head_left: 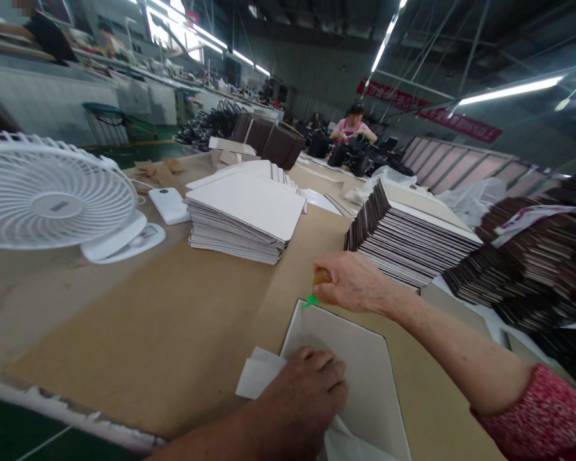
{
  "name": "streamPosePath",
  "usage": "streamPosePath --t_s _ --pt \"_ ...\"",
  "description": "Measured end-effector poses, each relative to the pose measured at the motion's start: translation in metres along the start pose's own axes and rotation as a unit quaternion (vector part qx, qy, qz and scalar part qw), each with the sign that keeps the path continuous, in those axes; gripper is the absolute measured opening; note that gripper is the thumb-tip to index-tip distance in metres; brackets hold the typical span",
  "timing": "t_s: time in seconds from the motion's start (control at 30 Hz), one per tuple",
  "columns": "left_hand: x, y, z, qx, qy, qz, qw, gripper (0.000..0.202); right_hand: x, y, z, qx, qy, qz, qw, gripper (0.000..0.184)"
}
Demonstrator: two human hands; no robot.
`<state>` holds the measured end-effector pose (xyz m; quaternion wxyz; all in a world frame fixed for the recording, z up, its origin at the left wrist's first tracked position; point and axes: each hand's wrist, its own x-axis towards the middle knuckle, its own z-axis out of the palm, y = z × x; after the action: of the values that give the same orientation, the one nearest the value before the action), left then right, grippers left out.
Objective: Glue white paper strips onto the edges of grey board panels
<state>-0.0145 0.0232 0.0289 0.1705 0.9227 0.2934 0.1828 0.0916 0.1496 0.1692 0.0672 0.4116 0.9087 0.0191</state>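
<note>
A light grey-white board (365,358) with a thin dark edge lies flat on the table in front of me. My left hand (307,390) presses down on it with bent fingers, closed over a folded white sheet (262,372) that sticks out on both sides. Whether that sheet is paper or cloth I cannot tell. At the board's far left corner, my right hand (350,282) is closed in a fist around a small tool (322,276) with a tan handle. Its green tip (312,299) touches or hovers just over that corner; most of the handle is hidden.
Beyond the board stand a stack of white boards (244,205) and a taller dark-edged stack (408,230). A white fan (57,198) and a white phone (169,205) sit at left. Dark piles (532,250) fill the right side. A co-worker (352,128) sits farther back.
</note>
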Motion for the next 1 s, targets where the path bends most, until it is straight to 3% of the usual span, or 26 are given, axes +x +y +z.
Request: streamPosePath --t_s 1.0 --pt "0.002 0.01 -0.006 -0.014 -0.025 -0.038 0.999 0.037 -0.017 0.011 0.017 0.028 0.036 0.019 0.999 0.015"
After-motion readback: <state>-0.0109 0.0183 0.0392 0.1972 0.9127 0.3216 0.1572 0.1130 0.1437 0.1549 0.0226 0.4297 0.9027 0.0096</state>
